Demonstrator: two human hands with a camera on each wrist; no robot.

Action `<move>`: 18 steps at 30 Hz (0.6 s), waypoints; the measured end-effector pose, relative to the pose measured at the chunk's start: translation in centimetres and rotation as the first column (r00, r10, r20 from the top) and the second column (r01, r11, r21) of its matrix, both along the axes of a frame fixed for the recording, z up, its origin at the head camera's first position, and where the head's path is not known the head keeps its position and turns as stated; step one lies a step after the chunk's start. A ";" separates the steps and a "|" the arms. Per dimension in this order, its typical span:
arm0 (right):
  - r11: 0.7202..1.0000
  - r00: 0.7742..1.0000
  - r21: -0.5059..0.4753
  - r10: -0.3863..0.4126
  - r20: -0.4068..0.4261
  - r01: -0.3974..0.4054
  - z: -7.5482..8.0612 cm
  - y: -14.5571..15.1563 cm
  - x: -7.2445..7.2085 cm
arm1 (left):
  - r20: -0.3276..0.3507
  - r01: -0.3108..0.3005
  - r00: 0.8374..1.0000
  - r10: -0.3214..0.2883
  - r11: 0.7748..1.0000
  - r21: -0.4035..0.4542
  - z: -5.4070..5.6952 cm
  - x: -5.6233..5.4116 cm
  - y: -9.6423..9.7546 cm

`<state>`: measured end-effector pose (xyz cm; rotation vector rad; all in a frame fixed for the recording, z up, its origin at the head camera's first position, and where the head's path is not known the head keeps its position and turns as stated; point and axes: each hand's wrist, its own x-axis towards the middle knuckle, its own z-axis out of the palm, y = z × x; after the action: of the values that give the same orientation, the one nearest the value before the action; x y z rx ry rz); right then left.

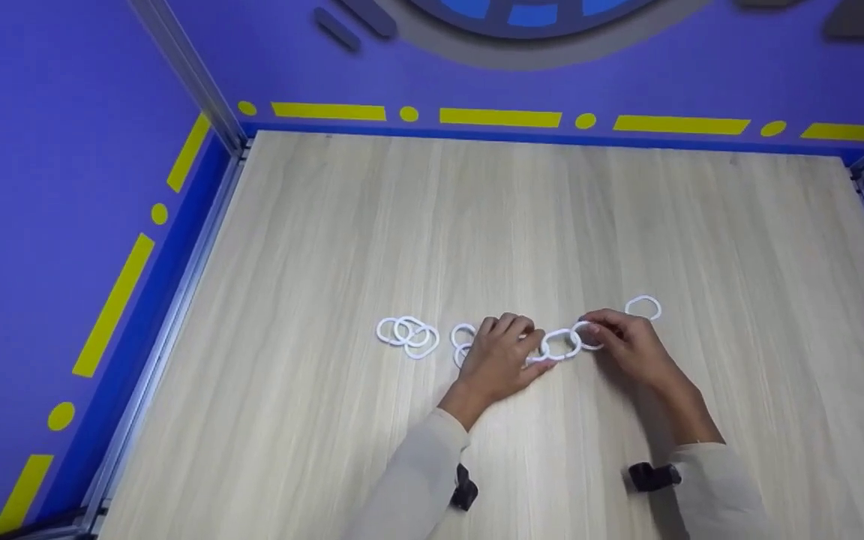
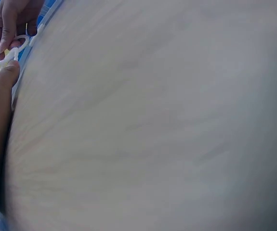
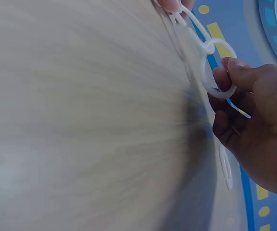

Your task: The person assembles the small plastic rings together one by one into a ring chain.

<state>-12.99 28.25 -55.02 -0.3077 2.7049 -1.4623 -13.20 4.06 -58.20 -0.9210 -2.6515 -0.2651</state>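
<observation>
A short chain of white oval links stretches between the two hands. Thumb and fingers of my left hand [image 1: 503, 356] pinch its left part, largely hiding the link there. The middle link [image 1: 561, 331] spans the gap between the hands. With thumb and forefinger, my right hand [image 1: 631, 343] grips the right end link [image 3: 205, 77], which is looped through its neighbour. Other white links [image 1: 463, 326] show just left of the left hand, partly covered by it.
Farther left on the wooden table [image 1: 312, 420] lies a cluster of overlapping white links [image 1: 409, 343]. One loose link [image 1: 658, 308] lies beyond the right hand. Blue panels [image 1: 477, 75] with yellow dashes stand along the back and left edges.
</observation>
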 end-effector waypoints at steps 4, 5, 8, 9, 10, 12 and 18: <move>0.994 0.998 0.085 0.065 -0.017 -0.063 0.0 0.1 -0.1 | 0.001 -0.008 1.000 0.008 0.999 -0.031 -0.1 0.3 -0.1; 0.992 0.997 0.108 0.071 -0.019 -0.068 0.1 0.1 -0.2 | 0.009 -0.010 1.000 0.010 0.999 -0.039 -0.1 0.3 -0.1; 0.986 0.997 0.153 0.066 -0.025 -0.061 0.5 0.3 -0.4 | 0.030 -0.015 0.999 0.017 0.998 -0.061 0.0 0.3 -0.1; 0.985 0.998 0.163 0.059 -0.030 -0.053 0.7 0.4 -0.5 | 0.037 -0.014 0.999 0.017 0.998 -0.065 0.0 0.3 -0.1; 0.984 0.998 0.174 0.051 -0.037 -0.044 0.8 0.5 -0.6 | 0.041 -0.014 0.999 0.017 0.997 -0.069 0.0 0.3 -0.1; 0.982 0.998 0.186 0.035 -0.051 -0.025 1.1 0.6 -0.7 | 0.050 -0.014 0.999 0.017 0.998 -0.066 0.1 0.3 -0.2; 0.984 0.996 0.174 0.046 -0.078 -0.032 1.7 1.2 -0.9 | 0.103 -0.026 0.994 0.030 0.999 -0.044 0.6 0.0 -0.1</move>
<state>-13.92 29.46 -53.27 -0.4168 2.8480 -1.2204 -13.23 3.93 -57.58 -0.9059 -2.7728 -0.2570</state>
